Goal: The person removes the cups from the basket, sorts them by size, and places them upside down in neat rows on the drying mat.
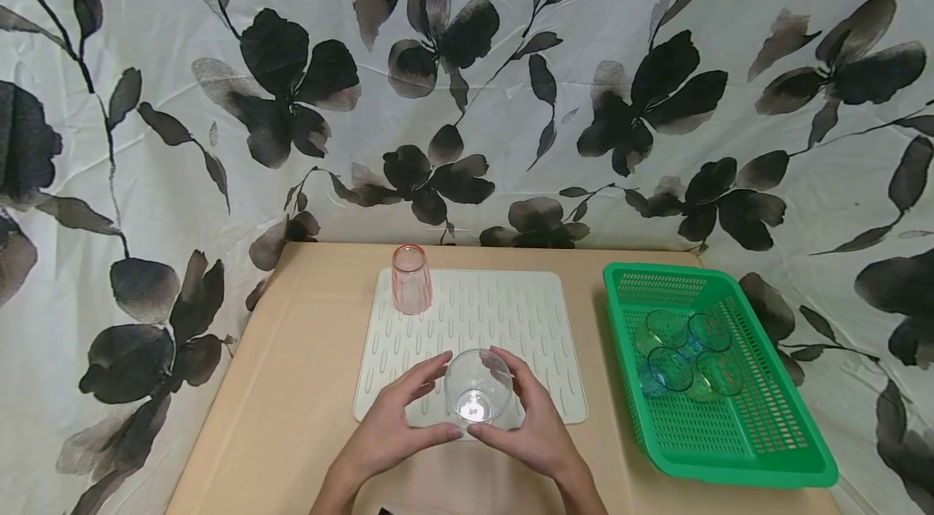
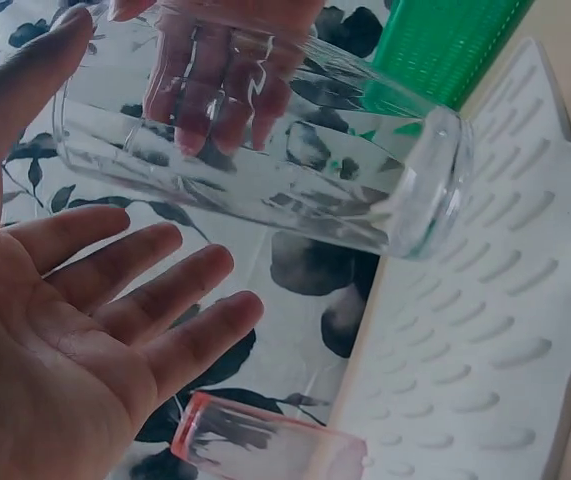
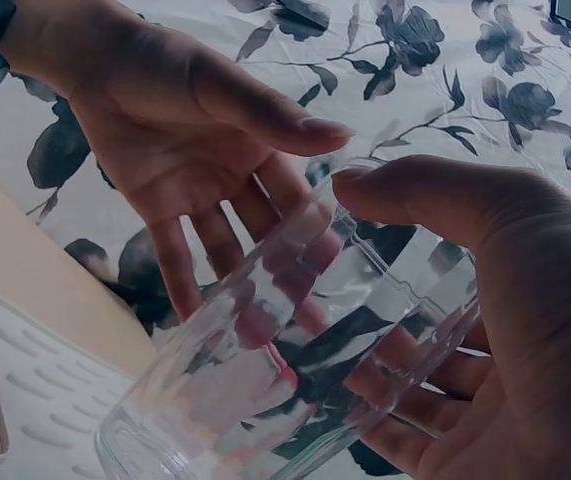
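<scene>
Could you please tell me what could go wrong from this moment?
The clear glass could slip: the right hand grips it, while the left hand has straight fingers beside it, seemingly not gripping.
A careless move might also knock the pink glass at the back corner of the white mat.

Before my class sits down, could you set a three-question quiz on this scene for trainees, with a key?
1. How many glasses are in the green basket?
2. True or false: the pink glass is on the white mat.
3. Which is between the left hand and the right hand?
A: the pink glass
B: the clear glass
C: a blue glass

Key: 1. Four; 2. True; 3. B
</scene>
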`<state>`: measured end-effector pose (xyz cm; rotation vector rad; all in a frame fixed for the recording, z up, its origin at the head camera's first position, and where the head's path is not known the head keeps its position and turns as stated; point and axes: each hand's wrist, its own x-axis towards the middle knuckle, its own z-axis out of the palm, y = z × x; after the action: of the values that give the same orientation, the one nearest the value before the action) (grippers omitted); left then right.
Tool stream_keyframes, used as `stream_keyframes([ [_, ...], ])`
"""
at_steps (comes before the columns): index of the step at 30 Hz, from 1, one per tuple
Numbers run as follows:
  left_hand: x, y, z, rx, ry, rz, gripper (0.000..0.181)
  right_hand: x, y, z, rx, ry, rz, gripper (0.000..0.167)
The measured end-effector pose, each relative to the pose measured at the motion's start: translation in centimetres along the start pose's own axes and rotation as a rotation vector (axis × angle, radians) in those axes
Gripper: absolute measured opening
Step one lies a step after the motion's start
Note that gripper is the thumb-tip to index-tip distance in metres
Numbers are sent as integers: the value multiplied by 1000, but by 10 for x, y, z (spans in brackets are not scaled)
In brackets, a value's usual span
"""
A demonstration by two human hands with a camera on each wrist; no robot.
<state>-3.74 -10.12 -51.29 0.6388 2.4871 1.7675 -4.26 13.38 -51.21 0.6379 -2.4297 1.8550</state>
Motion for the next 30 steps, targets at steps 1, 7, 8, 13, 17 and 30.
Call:
stream_keyframes([
  [1,1,1,0,-5,-7,6,83,0,-1,0,2,-14,-10,88],
  [7,4,5,0,2,-25,52,83,1,-3,1,-6,-78,-79,86],
  [8,4,5,-1,10,-25,66,83,1,-3,2,-5,-84,-85,86],
  [13,5,4,-1,13,-32,125,85,2,-4,2,40,-122,-103,86],
  [17,6,4,-1,4,-58,129,89,0,-4,1,69,-151,-129,87],
  [30,4,7,4,10,-7,206,91,0,-4,0,94,-220,-155,92],
])
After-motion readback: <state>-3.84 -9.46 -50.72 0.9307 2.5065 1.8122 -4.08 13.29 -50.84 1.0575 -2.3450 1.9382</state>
